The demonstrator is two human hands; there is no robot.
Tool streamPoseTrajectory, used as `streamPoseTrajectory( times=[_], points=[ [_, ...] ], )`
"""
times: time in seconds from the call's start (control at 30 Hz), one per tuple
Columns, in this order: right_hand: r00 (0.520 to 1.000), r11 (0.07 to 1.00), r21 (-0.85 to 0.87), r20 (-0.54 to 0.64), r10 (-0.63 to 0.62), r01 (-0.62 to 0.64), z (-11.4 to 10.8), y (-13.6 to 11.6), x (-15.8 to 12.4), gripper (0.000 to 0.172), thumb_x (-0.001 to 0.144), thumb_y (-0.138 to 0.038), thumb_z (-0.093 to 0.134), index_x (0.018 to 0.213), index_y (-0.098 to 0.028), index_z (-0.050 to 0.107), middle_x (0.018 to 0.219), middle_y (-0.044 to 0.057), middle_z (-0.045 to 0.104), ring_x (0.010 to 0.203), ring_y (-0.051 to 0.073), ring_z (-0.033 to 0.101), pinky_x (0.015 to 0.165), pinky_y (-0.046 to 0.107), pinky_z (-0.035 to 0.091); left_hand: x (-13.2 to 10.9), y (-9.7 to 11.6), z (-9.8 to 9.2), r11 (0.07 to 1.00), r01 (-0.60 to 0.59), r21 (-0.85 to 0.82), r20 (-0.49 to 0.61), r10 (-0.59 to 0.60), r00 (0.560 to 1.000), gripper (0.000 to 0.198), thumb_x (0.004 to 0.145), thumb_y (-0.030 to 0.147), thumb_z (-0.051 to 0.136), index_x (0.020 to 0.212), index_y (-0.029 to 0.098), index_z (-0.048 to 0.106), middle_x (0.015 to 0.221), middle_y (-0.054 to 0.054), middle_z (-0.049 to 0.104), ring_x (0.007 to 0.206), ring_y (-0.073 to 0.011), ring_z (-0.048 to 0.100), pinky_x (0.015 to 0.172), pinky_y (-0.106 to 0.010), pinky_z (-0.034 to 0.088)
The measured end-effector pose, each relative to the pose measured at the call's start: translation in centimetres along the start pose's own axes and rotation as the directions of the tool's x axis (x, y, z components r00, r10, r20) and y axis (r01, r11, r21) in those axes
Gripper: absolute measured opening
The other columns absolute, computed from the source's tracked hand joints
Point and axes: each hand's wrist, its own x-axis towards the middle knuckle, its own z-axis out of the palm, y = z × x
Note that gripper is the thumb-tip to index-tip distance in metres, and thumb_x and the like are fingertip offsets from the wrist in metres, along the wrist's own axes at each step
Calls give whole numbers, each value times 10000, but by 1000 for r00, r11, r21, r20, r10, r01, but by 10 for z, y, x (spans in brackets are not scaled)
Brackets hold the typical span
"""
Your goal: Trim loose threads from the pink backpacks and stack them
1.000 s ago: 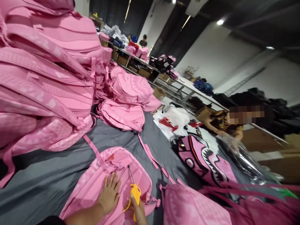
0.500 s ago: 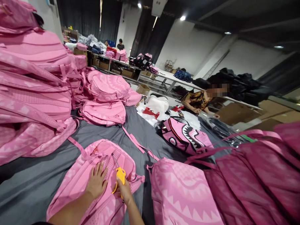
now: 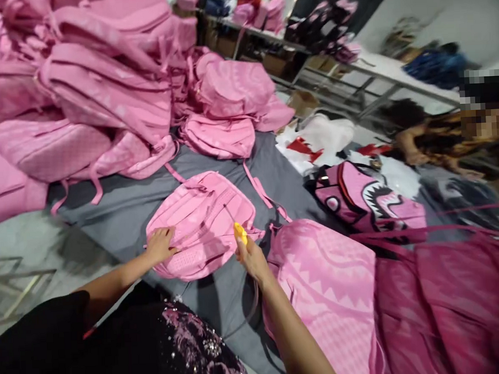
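Note:
A pink backpack (image 3: 193, 233) lies with its straps and padded back panel up on the grey cloth. My left hand (image 3: 160, 247) rests on its left edge, thumb and fingers apart. In my right hand (image 3: 252, 258) is a yellow air blow gun (image 3: 240, 232), gripped round its handle near the bag's right side. Its thin metal nozzle points up and left over the back panel. A thin hose hangs below my right hand. Close by on the right lies another pink backpack (image 3: 319, 277) with a shark-teeth print.
Pink backpacks (image 3: 109, 94) are heaped at the left, with darker pink ones (image 3: 456, 288) at the right. A shark-face bag (image 3: 370, 201) lies farther off, near white and red material (image 3: 308, 148). A co-worker's arms (image 3: 421, 146) are at the far right. Loaded tables (image 3: 377, 74) stand behind.
The view has swung left and down. My left hand has moved from the middle of the back panel to the bag's left edge. The bag lies more sideways; the blow gun stays in my right hand.

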Motion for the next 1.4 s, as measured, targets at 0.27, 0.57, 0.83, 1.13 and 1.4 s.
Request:
streamPoseTrajectory(
  times=[0.27,0.57,0.83,1.13,1.4],
  points=[
    [992,907,-406,2,125,-113,19,-66,2,574,1014,-582,259,1131,-120,579,1025,190,697,955,258,669,787,326,461,-15,-5,-2,998,47,-29,-125,-50,991,614,915,494,509,1454,200,477,1201,-185,600,1139,-346,515,979,-468,381],
    [961,889,-386,21,277,-248,-4,-71,-1,631,988,-637,304,1109,-112,632,923,162,703,783,212,676,737,297,474,-21,-60,-41,866,350,-357,-37,-387,921,555,988,472,303,1397,170,524,1206,-183,664,1121,-345,597,912,-453,464],
    [945,915,-310,111,307,-260,-6,-76,-17,584,992,-617,320,1024,-109,608,788,127,692,557,175,621,578,278,457,-59,25,-22,892,-412,-188,87,432,897,714,841,348,645,1494,196,398,1531,-161,396,1365,-361,377,1090,-503,332],
    [895,945,136,385,225,-296,2,-33,-102,487,948,-639,378,772,-201,499,517,-21,530,417,120,493,435,227,396,-17,33,9,807,-31,-590,140,141,980,315,892,351,579,1124,161,675,1016,-119,691,979,-252,642,867,-360,499],
    [951,949,102,113,286,-298,13,-8,-112,456,967,-577,375,952,-165,568,568,4,586,433,138,528,436,241,406,-20,35,22,775,109,-622,132,-33,991,386,982,341,413,1198,142,663,1007,-124,691,977,-251,643,882,-375,502]
  ],
)
